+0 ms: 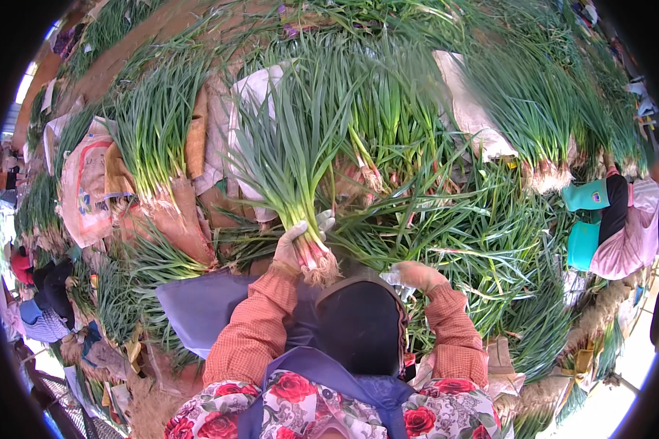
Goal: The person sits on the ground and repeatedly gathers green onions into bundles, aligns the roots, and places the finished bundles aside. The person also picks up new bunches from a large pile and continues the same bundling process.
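Note:
My left hand [290,245], in a pale glove, grips a bunch of green onions [302,211] around the lower stalks. The leaves fan out away from me, and the reddish bulbs with their stringy roots [321,269] point back toward my lap. My right hand [419,275] is low at the right, beside my dark-covered knee [359,324]. Something whitish and shiny [396,279] shows at its fingertips; whether the hand holds it is unclear. Loose green onions [489,241] lie heaped just beyond and right of this hand.
Bunched green onions [156,131] lean on sacking at the left, and another bundle [546,148] lies at the right. A white woven sack [472,110] is among the piles. A person in teal boots [585,244] sits at the far right; other people [46,302] are at the left.

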Available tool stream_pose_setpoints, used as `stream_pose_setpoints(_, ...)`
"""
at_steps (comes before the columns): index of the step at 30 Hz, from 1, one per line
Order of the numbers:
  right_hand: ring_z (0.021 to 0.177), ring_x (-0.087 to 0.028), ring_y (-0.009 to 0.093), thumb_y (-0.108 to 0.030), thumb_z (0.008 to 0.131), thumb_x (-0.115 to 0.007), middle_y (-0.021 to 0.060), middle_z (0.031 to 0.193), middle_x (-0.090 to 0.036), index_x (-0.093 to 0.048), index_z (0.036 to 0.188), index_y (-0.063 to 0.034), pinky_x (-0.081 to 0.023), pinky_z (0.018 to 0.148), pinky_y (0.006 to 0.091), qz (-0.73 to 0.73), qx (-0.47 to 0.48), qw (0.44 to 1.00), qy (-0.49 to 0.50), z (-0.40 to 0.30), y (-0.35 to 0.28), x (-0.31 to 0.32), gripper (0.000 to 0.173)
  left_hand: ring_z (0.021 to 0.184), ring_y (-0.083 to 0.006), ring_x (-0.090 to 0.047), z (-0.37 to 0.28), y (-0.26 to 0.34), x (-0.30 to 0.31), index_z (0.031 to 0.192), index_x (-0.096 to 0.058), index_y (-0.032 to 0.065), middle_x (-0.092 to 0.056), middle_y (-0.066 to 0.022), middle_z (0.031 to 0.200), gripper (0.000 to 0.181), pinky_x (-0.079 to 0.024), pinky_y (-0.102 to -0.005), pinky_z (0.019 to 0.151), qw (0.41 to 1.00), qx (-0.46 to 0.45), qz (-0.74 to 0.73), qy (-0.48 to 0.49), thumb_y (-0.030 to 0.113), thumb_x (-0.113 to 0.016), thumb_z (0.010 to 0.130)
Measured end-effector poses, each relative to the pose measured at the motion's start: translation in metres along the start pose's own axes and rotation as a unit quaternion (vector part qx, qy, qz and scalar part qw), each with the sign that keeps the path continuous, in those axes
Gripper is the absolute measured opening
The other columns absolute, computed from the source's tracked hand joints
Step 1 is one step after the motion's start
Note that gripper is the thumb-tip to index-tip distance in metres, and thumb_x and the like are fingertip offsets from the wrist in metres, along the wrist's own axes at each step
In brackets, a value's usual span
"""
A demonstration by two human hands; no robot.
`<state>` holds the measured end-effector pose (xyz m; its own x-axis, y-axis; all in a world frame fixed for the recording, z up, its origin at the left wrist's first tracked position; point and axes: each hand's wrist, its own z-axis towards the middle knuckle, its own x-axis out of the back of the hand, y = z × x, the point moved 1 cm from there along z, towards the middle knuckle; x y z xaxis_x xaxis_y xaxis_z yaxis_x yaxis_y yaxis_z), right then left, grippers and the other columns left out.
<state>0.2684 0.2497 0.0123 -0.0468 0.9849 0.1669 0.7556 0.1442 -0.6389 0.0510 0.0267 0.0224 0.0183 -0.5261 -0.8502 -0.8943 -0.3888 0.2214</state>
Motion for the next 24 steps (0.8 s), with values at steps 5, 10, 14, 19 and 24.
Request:
stream_pose_setpoints(5,0.057,-0.066,0.018,-0.034,0.103,-0.052,0.0120,0.074,-0.068,-0.061,0.116,0.0016,-0.051,0.052,0.0279,0.254,0.101,0.962,0.023,0.053,-0.123,-0.021,0.039,0.094,-0.0247,-0.062,-0.018,0.025,-0.026,0.127,-0.052,-0.0029,-0.062,-0.0129,0.106,0.046,-0.058,-0.0399,0.081,0.997,-0.049,0.059,0.015,0.016,-0.067,0.088)
stream_pose_setpoints(10,0.071,-0.068,0.033,-0.036,0.094,-0.063,0.0174,0.080,-0.068,-0.063,0.106,-0.0024,-0.055,0.069,0.0407,-0.140,0.089,0.975,0.151,0.156,-0.103,-0.040,0.036,0.120,-0.0355,-0.058,-0.004,0.045,-0.055,0.133,-0.049,-0.0084,-0.062,-0.0217,0.120,0.053,-0.049,-0.0520,0.104,0.985,-0.099,0.142,-0.001,0.018,-0.062,0.089)
stream_pose_setpoints(14,0.074,-0.068,0.032,-0.028,0.093,-0.061,0.0143,0.082,-0.067,-0.065,0.096,-0.0087,-0.054,0.069,0.0430,-0.161,0.274,0.920,0.229,0.125,-0.116,-0.054,0.020,0.132,-0.0397,-0.050,0.003,0.056,-0.018,0.132,-0.048,-0.0120,-0.057,-0.0284,0.132,0.054,-0.034,-0.0533,0.117,0.979,-0.074,0.189,0.028,0.017,-0.059,0.089)
stream_pose_setpoints(19,0.073,-0.068,0.027,-0.026,0.093,-0.063,0.0087,0.084,-0.069,-0.064,0.099,-0.0122,-0.055,0.072,0.0417,-0.258,0.392,0.862,0.191,0.081,-0.118,-0.041,0.015,0.115,-0.0383,-0.062,0.027,0.018,0.002,0.133,-0.047,-0.0114,-0.053,-0.0305,0.136,0.051,-0.056,-0.0467,0.094,0.998,-0.004,0.065,0.027,0.017,-0.057,0.092)
stream_pose_setpoints(24,0.070,-0.069,0.027,-0.042,0.088,-0.068,0.0104,0.093,-0.071,-0.065,0.100,-0.0098,-0.056,0.064,0.0374,-0.222,0.177,0.872,0.398,0.091,-0.148,0.057,0.034,0.122,-0.0379,-0.058,0.019,0.027,0.016,0.146,-0.031,-0.0055,-0.047,-0.0301,0.143,0.061,-0.057,-0.0442,0.093,1.000,-0.017,-0.026,-0.005,0.008,-0.056,0.092)
